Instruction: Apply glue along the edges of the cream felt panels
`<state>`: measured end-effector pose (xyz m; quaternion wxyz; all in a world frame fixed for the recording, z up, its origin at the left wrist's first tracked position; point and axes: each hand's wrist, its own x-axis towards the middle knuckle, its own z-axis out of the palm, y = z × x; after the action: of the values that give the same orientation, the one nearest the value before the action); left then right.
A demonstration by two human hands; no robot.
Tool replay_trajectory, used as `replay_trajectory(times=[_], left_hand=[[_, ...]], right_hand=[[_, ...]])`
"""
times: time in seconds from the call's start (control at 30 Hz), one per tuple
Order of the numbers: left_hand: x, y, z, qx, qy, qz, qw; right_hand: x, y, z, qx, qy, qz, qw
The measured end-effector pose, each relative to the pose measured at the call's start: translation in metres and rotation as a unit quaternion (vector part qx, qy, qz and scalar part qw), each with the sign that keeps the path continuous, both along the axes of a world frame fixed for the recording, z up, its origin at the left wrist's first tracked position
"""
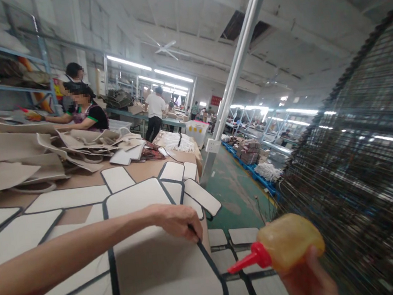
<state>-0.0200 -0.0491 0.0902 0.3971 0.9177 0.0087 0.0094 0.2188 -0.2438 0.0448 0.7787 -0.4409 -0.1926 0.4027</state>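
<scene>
My left hand (pixel 178 219) reaches across from the left, its fingers pinched on the dark edge strip of a large cream panel (pixel 164 274). That panel has rounded corners and a black border, and it lies over other panels on the table. In my right hand (pixel 309 279) is a yellowish squeeze bottle (pixel 292 240) with a red nozzle, tipped so that the nozzle points left and slightly down. The nozzle tip is apart from the panel, to the right of its edge. More black-edged cream panels (pixel 70 197) surround the large one.
Beige sheets (pixel 8 145) are heaped at the table's far left, where co-workers (pixel 84 110) sit and stand. A metal post (pixel 226 96) rises beyond the table corner. On the right stands a tall wire rack (pixel 365 133). Further panels (pixel 244 235) lie below the table's right edge.
</scene>
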Motion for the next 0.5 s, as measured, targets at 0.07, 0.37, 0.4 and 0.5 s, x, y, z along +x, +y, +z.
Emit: replay_trajectory(times=[0.07, 0.37, 0.4, 0.5], left_hand=[[0.005, -0.004, -0.008, -0.061, 0.019, -0.064, 0.996], [0.012, -0.011, -0.028, -0.213, 0.063, -0.119, 0.968], [0.011, -0.012, -0.027, -0.216, 0.064, -0.12, 0.967], [0.011, -0.013, -0.025, -0.216, 0.057, -0.126, 0.967]], right_hand=[[-0.008, 0.003, 0.002, -0.032, 0.032, -0.029, 0.999], [0.004, -0.003, -0.034, -0.027, 0.06, 0.06, 0.996], [0.004, -0.003, -0.036, -0.018, 0.066, 0.065, 0.996], [0.0, -0.002, -0.039, -0.001, 0.051, 0.079, 0.996]])
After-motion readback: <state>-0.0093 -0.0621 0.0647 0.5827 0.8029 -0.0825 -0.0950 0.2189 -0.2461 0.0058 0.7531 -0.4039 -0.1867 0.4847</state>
